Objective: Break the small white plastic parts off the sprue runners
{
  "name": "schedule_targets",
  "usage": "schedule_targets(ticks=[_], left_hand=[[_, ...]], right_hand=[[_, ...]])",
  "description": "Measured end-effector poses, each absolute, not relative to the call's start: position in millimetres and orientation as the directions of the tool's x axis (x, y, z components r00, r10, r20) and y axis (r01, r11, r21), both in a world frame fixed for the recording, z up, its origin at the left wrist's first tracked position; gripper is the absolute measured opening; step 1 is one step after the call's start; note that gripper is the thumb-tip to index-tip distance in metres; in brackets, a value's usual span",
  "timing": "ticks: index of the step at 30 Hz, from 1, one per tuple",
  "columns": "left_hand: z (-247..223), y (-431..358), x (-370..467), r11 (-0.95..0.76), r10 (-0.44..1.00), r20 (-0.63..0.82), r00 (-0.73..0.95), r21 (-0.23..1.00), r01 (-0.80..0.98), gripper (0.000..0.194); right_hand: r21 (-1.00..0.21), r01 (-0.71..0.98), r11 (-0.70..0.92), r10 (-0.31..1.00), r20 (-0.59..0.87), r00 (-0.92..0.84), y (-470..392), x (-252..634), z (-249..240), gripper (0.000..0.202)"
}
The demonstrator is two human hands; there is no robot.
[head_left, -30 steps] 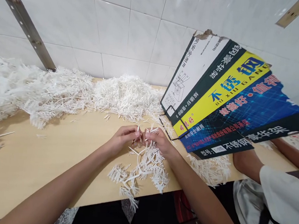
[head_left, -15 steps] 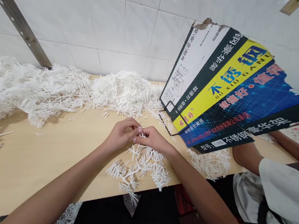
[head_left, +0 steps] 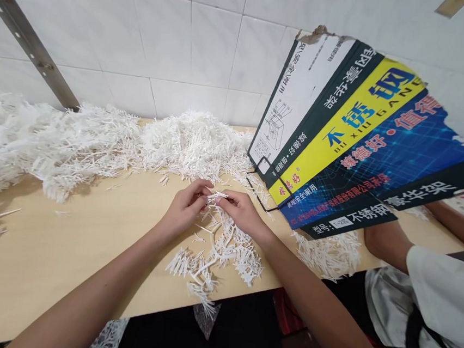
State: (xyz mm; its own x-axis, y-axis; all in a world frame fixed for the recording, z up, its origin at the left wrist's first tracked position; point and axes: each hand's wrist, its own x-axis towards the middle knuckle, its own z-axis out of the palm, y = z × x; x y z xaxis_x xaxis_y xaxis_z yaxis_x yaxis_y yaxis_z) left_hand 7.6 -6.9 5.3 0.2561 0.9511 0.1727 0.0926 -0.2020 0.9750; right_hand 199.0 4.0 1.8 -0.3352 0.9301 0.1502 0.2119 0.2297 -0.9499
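Note:
My left hand (head_left: 190, 205) and my right hand (head_left: 238, 213) meet over the middle of the table, fingers closed in pinches. Between their fingertips is a small white branched plastic piece (head_left: 215, 197), partly hidden by the fingers. Just below my hands, toward the table's front edge, lies a bigger white branched sprig (head_left: 218, 257) with bushy tips. Whether it joins the pinched piece is hard to make out. A tall pile of similar white sprigs (head_left: 194, 143) stands behind my hands.
A wide white heap (head_left: 54, 146) runs along the tiled wall at left, below a metal bracket (head_left: 34, 48). At right, a printed cardboard sheet (head_left: 354, 142) stands upright as a divider, tied with black cord. Beyond it are another person's arm (head_left: 389, 244) and more white pieces (head_left: 331, 254).
My fingertips have shifted slightly around the small white piece, and more of it shows between them. The sprig below has moved a little, with its upper branches lying differently.

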Motion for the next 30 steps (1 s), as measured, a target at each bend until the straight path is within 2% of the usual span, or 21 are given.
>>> schedule_targets(ticks=[4,7,10,14,16,20,25,30], left_hand=[[3.3,-4.5,4.2,-0.269,0.891,0.187,0.414,0.952,0.148,0.043],[1.6,-4.7,2.9,-0.314,0.859,0.21,0.467,0.936,0.157,0.057],[2.0,-6.1,3.1,-0.346,0.856,0.219,0.468,0.915,0.205,0.051],[7.4,-8.1,5.1,-0.336,0.898,0.235,0.371,0.912,0.236,0.033],[10.7,-9.1,5.9,-0.291,0.919,0.204,0.338,0.929,0.231,0.026],[11.9,-10.1,7.2,-0.273,0.916,0.176,0.36,0.932,0.24,0.027],[3.8,-8.7,9.3,-0.409,0.884,0.221,0.411,0.792,0.454,0.026],[-5.4,-6.3,9.3,-0.585,0.809,0.338,0.481,0.544,0.602,0.028]], right_hand=[[-0.951,0.199,0.236,0.923,0.156,-0.352,4.6,200.0,-0.3,0.037],[-0.96,0.2,0.195,0.935,0.12,-0.334,5.6,200.6,-2.1,0.038],[-0.972,0.169,0.164,0.923,0.09,-0.375,5.8,201.5,-1.3,0.036],[-0.97,0.183,0.157,0.881,0.054,-0.47,4.3,204.0,5.8,0.036],[-0.947,0.246,0.208,0.87,0.064,-0.489,3.2,205.1,8.5,0.028],[-0.873,0.364,0.326,0.87,0.127,-0.476,2.1,205.0,4.6,0.019],[-0.783,0.498,0.372,0.899,0.169,-0.404,2.6,202.7,-7.1,0.016],[-0.743,0.552,0.379,0.906,0.176,-0.386,3.0,199.8,-10.4,0.021]])
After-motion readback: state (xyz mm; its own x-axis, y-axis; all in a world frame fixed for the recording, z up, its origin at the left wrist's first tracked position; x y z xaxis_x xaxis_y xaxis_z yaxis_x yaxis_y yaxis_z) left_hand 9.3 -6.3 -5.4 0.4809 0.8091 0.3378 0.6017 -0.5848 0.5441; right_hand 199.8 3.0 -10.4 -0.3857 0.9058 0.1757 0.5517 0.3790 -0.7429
